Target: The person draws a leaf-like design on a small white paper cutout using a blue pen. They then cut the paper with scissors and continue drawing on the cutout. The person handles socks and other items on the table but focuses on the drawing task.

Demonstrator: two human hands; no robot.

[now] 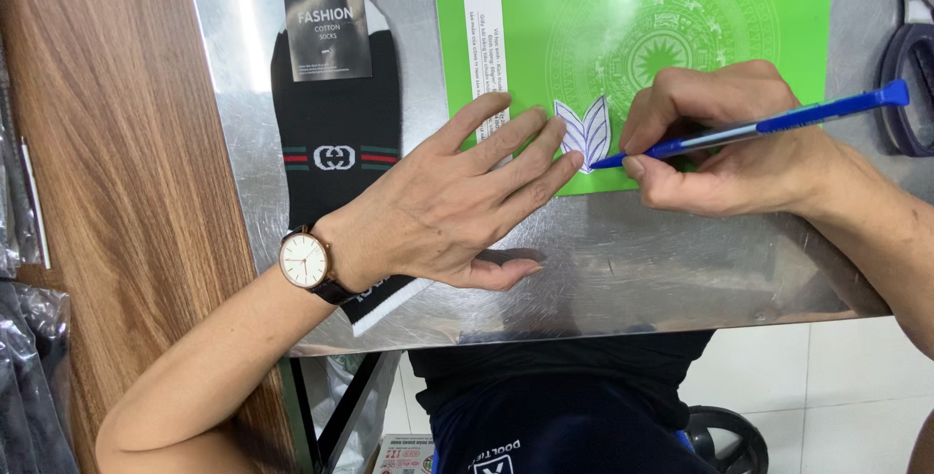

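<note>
The right hand (725,138) is pinching a blue pen (749,127) between thumb and fingers, and the tip is touching a small white leaf-shaped paper template (584,131). The left hand (457,206) is lying flat with its fingers spread, and the fingertips are pressing the template's left edge. The template is lying on a green sheet of paper (739,7), near its lower edge. A wristwatch (305,261) is sitting on the left wrist. Under this wrist a packaged black sock (336,133) is lying on the metal table (632,270). Scissors (910,75) are resting at the right edge.
</note>
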